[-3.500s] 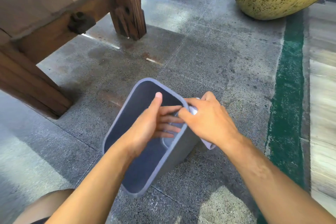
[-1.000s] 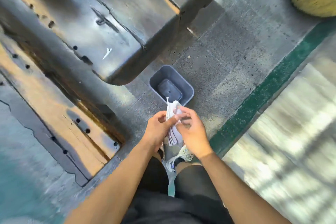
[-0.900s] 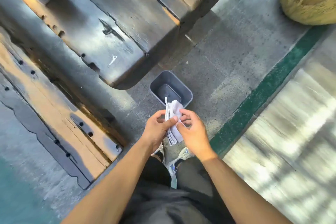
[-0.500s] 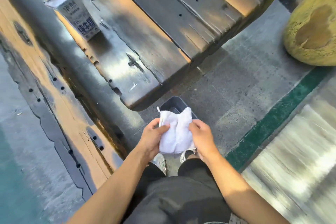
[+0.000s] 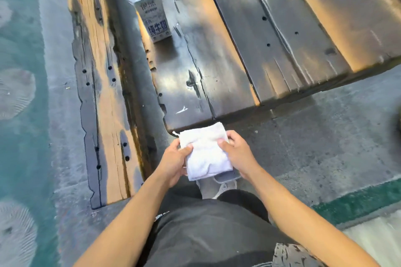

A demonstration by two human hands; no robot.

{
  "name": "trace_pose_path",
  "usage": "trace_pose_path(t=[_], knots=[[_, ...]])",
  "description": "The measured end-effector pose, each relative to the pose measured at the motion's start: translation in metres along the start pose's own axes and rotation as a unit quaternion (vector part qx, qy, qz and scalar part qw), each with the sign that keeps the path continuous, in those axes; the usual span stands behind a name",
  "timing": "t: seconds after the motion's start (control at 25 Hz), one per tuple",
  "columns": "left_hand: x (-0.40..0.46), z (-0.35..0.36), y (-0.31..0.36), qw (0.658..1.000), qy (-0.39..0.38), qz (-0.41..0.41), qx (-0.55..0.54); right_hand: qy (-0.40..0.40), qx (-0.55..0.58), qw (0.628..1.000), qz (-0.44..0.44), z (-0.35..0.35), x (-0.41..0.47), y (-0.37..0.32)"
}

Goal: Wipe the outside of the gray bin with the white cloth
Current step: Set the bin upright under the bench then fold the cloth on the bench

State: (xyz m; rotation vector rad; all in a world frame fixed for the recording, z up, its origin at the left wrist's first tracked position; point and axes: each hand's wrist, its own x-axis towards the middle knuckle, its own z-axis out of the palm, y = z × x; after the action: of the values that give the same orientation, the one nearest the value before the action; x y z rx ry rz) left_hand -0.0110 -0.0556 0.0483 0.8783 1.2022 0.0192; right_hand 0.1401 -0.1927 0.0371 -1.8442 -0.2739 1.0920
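Two bare hands hold a folded white cloth (image 5: 205, 154) out in front of the person's body, above the pavement. The left hand (image 5: 174, 163) grips the cloth's left edge, thumb pressed on top and fingers curled underneath. The right hand (image 5: 237, 155) pinches the right edge the same way, thumb on the upper face and the other fingers wrapped behind. The cloth lies fairly flat between them, with a short loose thread sticking out at the corner farthest from the body on the left-hand side.

Directly below the cloth and the right hand, only a small gray corner of the rounded gray plastic bin (image 5: 227, 176) shows; the cloth covers the rest, so how the bin stands cannot be told. A light-coloured shoe (image 5: 219, 187) is just nearer the body than that corner, above dark shorts (image 5: 208, 230).

Beyond the hands spreads a dark, weathered wooden plank table (image 5: 238, 54), its near edge just past the cloth. Farther out, ahead of the left hand, a white carton with blue printed characters (image 5: 153, 17) stands upright on the planks. To the left of the left hand runs a worn wooden bench board (image 5: 102, 104) with bolt holes. To the right of the right hand is speckled gray concrete pavement (image 5: 325, 136), crossed nearer the body by a green painted stripe (image 5: 358, 201).
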Motion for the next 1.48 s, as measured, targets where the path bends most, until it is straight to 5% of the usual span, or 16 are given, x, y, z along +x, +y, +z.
trace_pose_path(t=[0.36, 0.68, 1.48], knots=[[0.109, -0.028, 0.071, 0.996, 0.049, 0.015, 0.077, 0.087, -0.041, 0.995, -0.003, 0.064, 0.11, -0.048], [0.168, -0.044, 0.09, 0.989, 0.07, 0.083, 0.1, 0.136, -0.206, 0.969, -0.02, 0.092, 0.173, -0.054], [0.137, -0.053, 0.066, 0.905, 0.137, 0.136, 0.378, 0.121, -0.279, 0.952, 0.036, 0.082, 0.135, -0.037]])
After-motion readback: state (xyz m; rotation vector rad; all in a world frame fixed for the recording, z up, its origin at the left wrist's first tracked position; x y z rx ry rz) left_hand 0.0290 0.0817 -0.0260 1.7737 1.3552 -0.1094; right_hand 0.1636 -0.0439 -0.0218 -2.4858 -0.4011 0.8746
